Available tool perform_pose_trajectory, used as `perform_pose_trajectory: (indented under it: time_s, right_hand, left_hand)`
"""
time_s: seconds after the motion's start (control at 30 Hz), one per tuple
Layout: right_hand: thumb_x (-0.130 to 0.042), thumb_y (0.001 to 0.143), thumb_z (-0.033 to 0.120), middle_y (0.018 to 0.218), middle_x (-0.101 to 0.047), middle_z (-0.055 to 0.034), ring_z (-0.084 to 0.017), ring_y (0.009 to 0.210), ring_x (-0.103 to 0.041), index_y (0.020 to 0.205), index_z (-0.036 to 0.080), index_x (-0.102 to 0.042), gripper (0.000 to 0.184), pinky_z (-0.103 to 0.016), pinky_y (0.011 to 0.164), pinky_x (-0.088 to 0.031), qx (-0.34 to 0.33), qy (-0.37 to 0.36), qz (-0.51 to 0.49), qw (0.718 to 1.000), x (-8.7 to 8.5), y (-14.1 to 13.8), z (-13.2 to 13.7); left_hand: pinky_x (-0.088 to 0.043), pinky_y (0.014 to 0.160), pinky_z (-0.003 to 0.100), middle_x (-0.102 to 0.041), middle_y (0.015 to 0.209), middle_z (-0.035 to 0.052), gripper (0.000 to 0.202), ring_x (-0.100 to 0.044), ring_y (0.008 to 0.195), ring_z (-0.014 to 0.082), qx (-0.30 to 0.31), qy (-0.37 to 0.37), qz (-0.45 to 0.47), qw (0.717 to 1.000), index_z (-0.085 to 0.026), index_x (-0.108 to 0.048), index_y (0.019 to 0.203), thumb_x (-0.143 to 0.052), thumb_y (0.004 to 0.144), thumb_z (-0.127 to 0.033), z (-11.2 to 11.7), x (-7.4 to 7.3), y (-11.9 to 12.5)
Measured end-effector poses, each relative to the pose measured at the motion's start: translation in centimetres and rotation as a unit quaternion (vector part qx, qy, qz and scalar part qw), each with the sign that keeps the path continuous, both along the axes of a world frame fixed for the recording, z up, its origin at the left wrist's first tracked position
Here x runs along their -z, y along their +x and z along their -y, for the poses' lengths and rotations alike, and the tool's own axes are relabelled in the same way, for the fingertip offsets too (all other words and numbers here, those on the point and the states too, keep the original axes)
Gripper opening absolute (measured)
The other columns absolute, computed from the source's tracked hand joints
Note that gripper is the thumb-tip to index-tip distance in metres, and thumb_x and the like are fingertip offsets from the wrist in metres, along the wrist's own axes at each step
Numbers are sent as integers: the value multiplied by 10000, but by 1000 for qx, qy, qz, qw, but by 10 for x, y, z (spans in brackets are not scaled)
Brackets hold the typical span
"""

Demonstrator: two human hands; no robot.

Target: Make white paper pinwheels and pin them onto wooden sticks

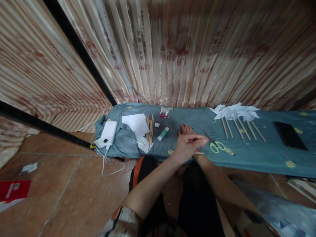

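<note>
My left hand [189,144] lies across the back of my right hand [184,128], its fingers stretched out to the right and holding nothing. Only the fingertips of my right hand show from under it, flat on the blue-grey cloth [259,158]; a bracelet sits on that wrist. Scissors with yellow-green handles [217,146] lie just right of my hands. A green and white glue stick [163,133] lies to the left, apart from both hands.
Further left lie a bundle of wooden sticks [149,131], white paper sheets [135,123] and a white power bank [108,133] with its cable. Several white paper pinwheels on sticks [234,113] and a black phone [288,135] lie to the right. A small red box [163,114] sits near the curtain.
</note>
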State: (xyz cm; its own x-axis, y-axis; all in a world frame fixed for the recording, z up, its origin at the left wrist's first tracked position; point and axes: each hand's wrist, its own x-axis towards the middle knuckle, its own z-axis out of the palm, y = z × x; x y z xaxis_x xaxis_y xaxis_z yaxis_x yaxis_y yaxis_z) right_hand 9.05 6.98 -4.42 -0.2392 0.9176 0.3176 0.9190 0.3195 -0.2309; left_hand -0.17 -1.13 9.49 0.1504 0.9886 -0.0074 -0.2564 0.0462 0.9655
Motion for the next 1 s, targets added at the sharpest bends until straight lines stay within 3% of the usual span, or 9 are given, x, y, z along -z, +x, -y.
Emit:
perform_pose_trajectory:
  time_s: [0.17,0.27,0.33,0.43,0.53,0.6,0.67,0.8,1.0]
  right_hand:
    - [-367,970,354,1462,-497,-224,-343,1334,-449,1360,75,-521,504,-495,1051,-383,30,-23,-7,999,-9,-6,0]
    - [-352,968,359,1462,-496,-223,-340,1330,-440,1353,71,-522,510,-511,1043,-385,27,-22,-11,999,-12,-7,1]
    - [-348,967,368,1459,-496,-223,-343,1325,-439,1352,68,-521,518,-509,1038,-386,24,-21,-13,999,-12,-7,2]
    - [-347,966,375,1449,-503,-221,-347,1320,-437,1352,75,-517,518,-512,1032,-385,23,-20,-15,999,-12,-7,3]
    - [-347,965,378,1443,-509,-213,-344,1316,-439,1351,82,-515,514,-507,1031,-385,23,-19,-16,999,-12,-6,3]
    - [-344,966,383,1442,-509,-211,-345,1313,-440,1351,83,-515,516,-506,1031,-384,25,-18,-14,999,-12,-7,3]
    - [-341,968,386,1444,-505,-214,-345,1313,-440,1353,83,-511,519,-506,1028,-387,24,-18,-11,999,-12,-7,4]
    - [-343,969,388,1455,-493,-216,-349,1321,-431,1359,77,-503,524,-512,1024,-393,25,-23,-5,999,-13,-6,4]
    - [-341,971,390,1456,-494,-215,-349,1324,-429,1364,71,-501,531,-510,1036,-387,29,-25,-3,999,-13,-7,3]
  left_hand:
    - [-459,612,252,-588,576,14,406,-523,565,114,22,11,-46,999,-148,-703,607,-704,757,-526,41,0,-36]
    - [-510,848,290,-685,1052,74,311,-637,952,186,-42,75,-120,989,-223,-751,1064,-723,770,-320,60,15,-78]
    - [-507,906,317,-675,1141,77,342,-629,1049,205,-74,93,-197,973,-255,-722,1145,-676,807,-260,60,29,-113]
    - [-508,905,359,-705,910,72,105,-648,928,218,-155,96,-365,913,-206,-769,826,-670,814,-237,38,47,-168]
    - [-505,912,368,-706,864,82,144,-649,909,227,-169,86,-492,850,-177,-733,710,-665,828,-224,4,58,-206]
    - [-461,1008,379,-714,997,99,72,-623,1049,248,-143,105,-546,819,-167,-745,811,-685,813,-206,-16,62,-219]
    - [-418,1074,394,-668,1206,120,255,-555,1205,277,-108,106,-583,798,-162,-732,1003,-742,749,-181,-32,65,-225]
    - [-414,1083,431,-644,1258,148,401,-546,1225,312,-74,86,-592,798,-147,-716,1035,-810,645,-158,-49,74,-232]
    - [-407,1080,414,-666,1223,152,360,-554,1210,301,-67,83,-590,800,-120,-709,1035,-764,680,-108,-54,84,-242]
